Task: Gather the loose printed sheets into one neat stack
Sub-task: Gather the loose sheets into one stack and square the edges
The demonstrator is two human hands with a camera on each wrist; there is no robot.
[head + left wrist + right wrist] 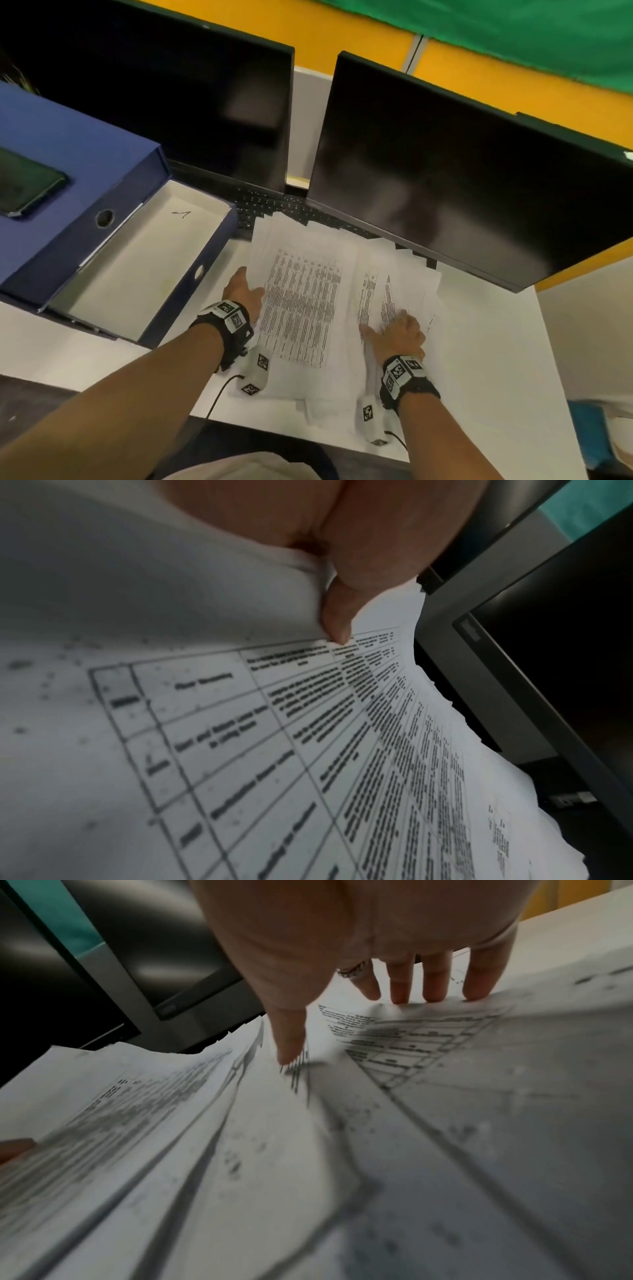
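Note:
Several printed sheets (308,301) with dense tables lie fanned and overlapping on the white desk (496,359), their far edges under the monitors. My left hand (248,291) holds the left edge of the pile. In the left wrist view its thumb (337,620) lies on top of the sheets (308,750), whose edge curls up beside it; the other fingers are hidden. My right hand (394,325) rests on the right part of the spread. In the right wrist view its straight fingertips (435,993) and thumb touch the sheets (240,1150).
An open blue box file (144,260) lies at the left beside the sheets, with a phone (27,186) on a second blue box behind it. Two dark monitors (171,102) (462,188) stand close behind, a black keyboard (270,205) under them. The desk's front edge runs near my wrists.

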